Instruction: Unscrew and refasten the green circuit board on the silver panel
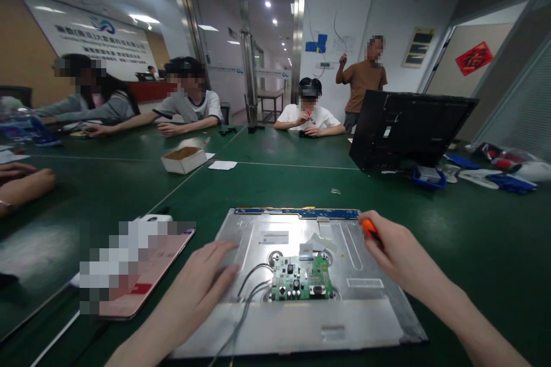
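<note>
- Metal-backed panel point(365, 321) lies flat on the green table point(301, 186), between the two grips and reaching nearer the wearer than either.
- Right grip point(390, 246): fingers curled closed around an orange-and-black tool handle point(369, 228) at the panel's far right corner.
- Left grip point(205, 278): fingers loosely spread above the panel's left edge, nothing visibly held; whether they touch the metal, I cannot tell.
- Done, as far as shows: the panel's back is exposed. The green circuit board point(307, 281), between the grips, seems seated, and cables point(246, 311) run from it toward the wearer, just right of the left grip.
- Left: the blue strip board point(275, 213) lines the far edge, left of the right grip, apparently attached; how much work remains on it is unclear.
- Hidden: the tool's tip and any screw there. The cable ends are cut off below; small markings are unreadable.
</note>
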`<state>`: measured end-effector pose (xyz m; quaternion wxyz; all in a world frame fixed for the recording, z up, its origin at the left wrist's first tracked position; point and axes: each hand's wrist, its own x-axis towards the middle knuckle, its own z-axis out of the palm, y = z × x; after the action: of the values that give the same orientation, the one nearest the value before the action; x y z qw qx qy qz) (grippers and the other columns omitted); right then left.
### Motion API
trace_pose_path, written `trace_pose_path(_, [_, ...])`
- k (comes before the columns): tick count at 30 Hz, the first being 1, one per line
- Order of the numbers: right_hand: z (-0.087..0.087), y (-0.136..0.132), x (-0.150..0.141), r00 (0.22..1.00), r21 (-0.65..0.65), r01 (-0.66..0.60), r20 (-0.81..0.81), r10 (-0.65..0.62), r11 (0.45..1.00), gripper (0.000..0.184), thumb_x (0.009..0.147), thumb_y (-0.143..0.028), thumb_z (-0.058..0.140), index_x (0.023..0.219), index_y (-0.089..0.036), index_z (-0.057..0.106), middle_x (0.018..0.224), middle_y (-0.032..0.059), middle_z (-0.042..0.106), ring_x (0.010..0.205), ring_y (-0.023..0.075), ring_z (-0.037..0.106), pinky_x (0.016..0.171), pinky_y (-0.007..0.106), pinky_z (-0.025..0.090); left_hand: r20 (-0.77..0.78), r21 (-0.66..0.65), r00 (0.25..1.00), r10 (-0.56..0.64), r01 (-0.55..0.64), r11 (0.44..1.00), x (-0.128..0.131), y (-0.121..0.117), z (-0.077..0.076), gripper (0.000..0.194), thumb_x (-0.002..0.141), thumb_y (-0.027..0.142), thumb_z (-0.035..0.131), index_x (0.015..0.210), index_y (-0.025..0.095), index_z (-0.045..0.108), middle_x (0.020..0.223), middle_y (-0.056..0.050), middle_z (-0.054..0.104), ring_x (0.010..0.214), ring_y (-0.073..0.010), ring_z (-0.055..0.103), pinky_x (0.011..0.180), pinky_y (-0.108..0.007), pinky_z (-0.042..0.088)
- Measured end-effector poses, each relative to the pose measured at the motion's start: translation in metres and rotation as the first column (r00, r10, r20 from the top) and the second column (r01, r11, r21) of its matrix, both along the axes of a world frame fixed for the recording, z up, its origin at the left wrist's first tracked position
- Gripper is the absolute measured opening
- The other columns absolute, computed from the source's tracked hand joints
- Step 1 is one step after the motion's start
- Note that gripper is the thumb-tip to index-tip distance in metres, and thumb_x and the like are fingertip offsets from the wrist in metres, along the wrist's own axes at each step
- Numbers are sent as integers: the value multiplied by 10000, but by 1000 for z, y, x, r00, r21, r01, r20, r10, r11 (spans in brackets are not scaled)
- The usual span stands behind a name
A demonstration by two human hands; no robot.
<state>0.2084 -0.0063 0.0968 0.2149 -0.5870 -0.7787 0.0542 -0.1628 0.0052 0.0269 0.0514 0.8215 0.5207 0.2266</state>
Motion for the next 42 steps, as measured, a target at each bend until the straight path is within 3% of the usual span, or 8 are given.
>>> trace_pose_path(2, [-27, -6, 5, 998, -45, 60, 25, -59, 997, 288, 873, -212, 408, 1124, -193, 548, 937, 81, 675, 738, 208, 643, 665, 333, 480, -43, -5, 998, 51, -51, 999, -22, -10, -22, 419, 945, 464, 409, 1255, 239, 577, 1256, -70, 617, 1152, -284, 578, 975, -450, 487])
trace_pose_path(7, [-72, -22, 11, 992, -211, 110, 82, -95, 971, 242, 903, -240, 415, 997, -198, 634, 992, 104, 705, 837, 243, 672, 739, 359, 498, -122, 33, 987, 107, -104, 994, -43, -30, -56, 492, 932, 488, 421, 1350, 255, 540, 1424, -77, 490, 1239, -316, 527, 1016, -494, 454])
trace_pose_path(11, [-87, -33, 8, 992, -173, 128, 36, -124, 976, 256, 926, -244, 400, 1034, -211, 630, 1064, 95, 703, 911, 245, 674, 775, 368, 506, -124, -45, 984, 127, -134, 990, -36, -38, -52, 499, 958, 423, 401, 1412, 227, 469, 1491, -81, 396, 1295, -303, 470, 1026, -467, 439])
trace_pose_path(15, [-89, -36, 3, 981, -161, 194, 48, -189, 968, 281, 944, -284, 392, 1056, -194, 633, 1088, 118, 699, 916, 254, 681, 735, 354, 510, -133, -79, 985, 112, -123, 989, -34, -39, -42, 487, 969, 410, 377, 1405, 219, 481, 1495, -81, 379, 1291, -311, 466, 1000, -471, 455])
trace_pose_path(20, [-80, -32, -1, 967, -114, 254, 28, -253, 960, 401, 982, -361, 323, 769, -188, 615, 778, 94, 694, 720, 238, 665, 662, 336, 470, -157, -117, 988, 8, -27, 993, -29, -36, -40, 488, 973, 396, 416, 1447, 281, 405, 1525, -34, 321, 1303, -287, 458, 1021, -435, 449])
trace_pose_path(27, [-90, -12, 28, 952, -156, 307, 62, -301, 939, 424, 966, -394, 336, 741, -180, 625, 686, 105, 688, 656, 248, 664, 620, 324, 440, -166, -81, 970, -178, 167, 983, 16, -41, -48, 514, 984, 352, 403, 1488, 308, 312, 1548, -33, 278, 1361, -290, 378, 1062, -451, 422])
trace_pose_path(35, [-96, -10, 71, 903, -91, 424, 119, -412, 901, 476, 935, -481, 313, 886, -189, 686, 781, 130, 727, 759, 316, 683, 662, 378, 466, -241, -101, 915, -322, 307, 946, 91, -30, -57, 560, 954, 337, 442, 1466, 129, 356, 1514, -176, 322, 1390, -360, 295, 1088, -506, 356])
trace_pose_path(42, [-96, -1, 106, 900, -83, 434, 4, -435, 897, 508, 855, -585, 371, 904, -207, 708, 820, 116, 747, 756, 318, 683, 706, 403, 496, -273, -152, 881, -386, 356, 922, 144, -28, -24, 538, 981, 374, 421, 1402, 40, 446, 1452, -229, 399, 1379, -375, 308, 1093, -499, 324])
